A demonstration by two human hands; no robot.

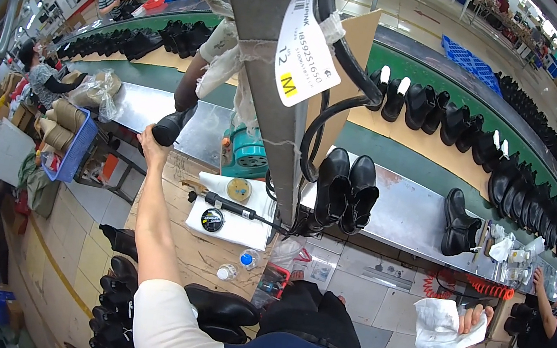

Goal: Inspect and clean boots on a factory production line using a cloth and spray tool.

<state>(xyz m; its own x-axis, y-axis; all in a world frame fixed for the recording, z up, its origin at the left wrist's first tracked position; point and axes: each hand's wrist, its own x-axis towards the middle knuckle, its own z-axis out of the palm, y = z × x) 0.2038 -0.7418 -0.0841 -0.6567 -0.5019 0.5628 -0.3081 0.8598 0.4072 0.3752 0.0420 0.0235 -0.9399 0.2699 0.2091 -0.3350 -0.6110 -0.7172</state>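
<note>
My left hand (153, 146) is closed round a black shoe (170, 127), held at the left beside the metal bench edge. The shoe is seen end-on, so its full shape is hard to make out. Just above it hangs a brown tapered piece (190, 83) with pale rags near its top. Off to the right, my right hand (475, 319) grips a crumpled white cloth (439, 330), away from any shoe. A pair of black ankle boots, the left boot (332, 188) and the right boot (362, 195), stands on the bench ahead. Another black boot (459, 224) rests farther right.
A metal post (262, 42) with cables and a hanging tag (304, 48) rises before me. Near it are a teal motor (249, 154), a black cylindrical tool (234, 207) and small bottles (226, 272). Shoe rows line the green conveyor (442, 90). Co-workers (551, 323) work at both sides.
</note>
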